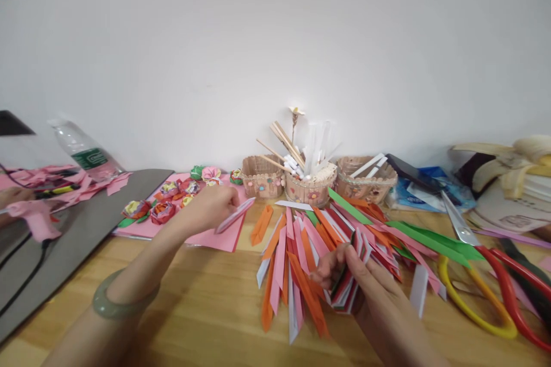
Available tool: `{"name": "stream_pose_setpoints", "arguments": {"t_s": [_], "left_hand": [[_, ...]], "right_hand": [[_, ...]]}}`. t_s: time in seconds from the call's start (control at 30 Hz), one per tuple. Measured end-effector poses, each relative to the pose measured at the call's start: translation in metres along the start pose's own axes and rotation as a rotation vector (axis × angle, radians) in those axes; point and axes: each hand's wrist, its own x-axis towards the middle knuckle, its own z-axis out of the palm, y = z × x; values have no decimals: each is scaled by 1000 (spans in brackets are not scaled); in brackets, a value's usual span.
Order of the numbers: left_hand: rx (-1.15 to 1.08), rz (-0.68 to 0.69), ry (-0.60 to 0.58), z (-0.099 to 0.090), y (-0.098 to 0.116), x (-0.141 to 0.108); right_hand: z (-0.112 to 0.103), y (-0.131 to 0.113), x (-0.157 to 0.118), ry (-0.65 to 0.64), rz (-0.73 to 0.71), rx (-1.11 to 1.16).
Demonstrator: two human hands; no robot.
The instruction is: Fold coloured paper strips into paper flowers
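Note:
My left hand (pixel 213 206) is closed over the pink paper sheet (pixel 235 238), pinching a folded pink-and-white paper strip (pixel 236 215). In my right hand (pixel 370 292) is a thick bundle of folded paper strips (pixel 344 289), gripped between thumb and curled fingers; white, red, pink and dark green edges show. Around and behind that hand lies a fanned-out heap of folded strips (pixel 275 269) in orange, pink, white and green. Several folded paper flowers (pixel 162 212) rest on the pink sheet left of my left hand.
Three small woven baskets (pixel 262 180) with sticks and white tubes stand against the wall. Red-handled scissors (pixel 495 264) and a yellow-handled pair (pixel 482 321) lie right. At left, another person's hand (pixel 11 198) is by a pink glue gun (pixel 37 218); a bottle (pixel 88 152) stands behind.

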Motion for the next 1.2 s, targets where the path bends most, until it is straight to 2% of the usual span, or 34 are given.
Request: {"name": "stream_pose_setpoints", "arguments": {"t_s": [0.07,0.13,0.2,0.27,0.33,0.43,0.53,0.67,0.83,1.2], "left_hand": [[-171,101,-33,-7,13,-7],[-717,180,-79,-6,34,-14],[-1051,154,-156,1,58,-20],[-1207,124,-191,12,79,-24],[-1215,116,-112,22,92,-27],[-1135,175,17,33,99,-32],[-1026,192,85,35,100,-39],[-913,238,147,34,103,-43],[-988,233,122,37,108,-42],[-1377,148,-13,45,113,-41]], "right_hand": [[2,1,0,17,-4,19],[4,1,-1,36,5,36],[6,3,-2,38,38,59],[7,5,-2,36,72,85],[6,7,-3,57,63,45],[1,10,-5,120,-11,-125],[-4,14,-7,151,-66,-241],[-6,20,-7,163,-73,-290],[-4,21,-7,158,-73,-289],[-5,13,-6,61,-78,-263]]}}
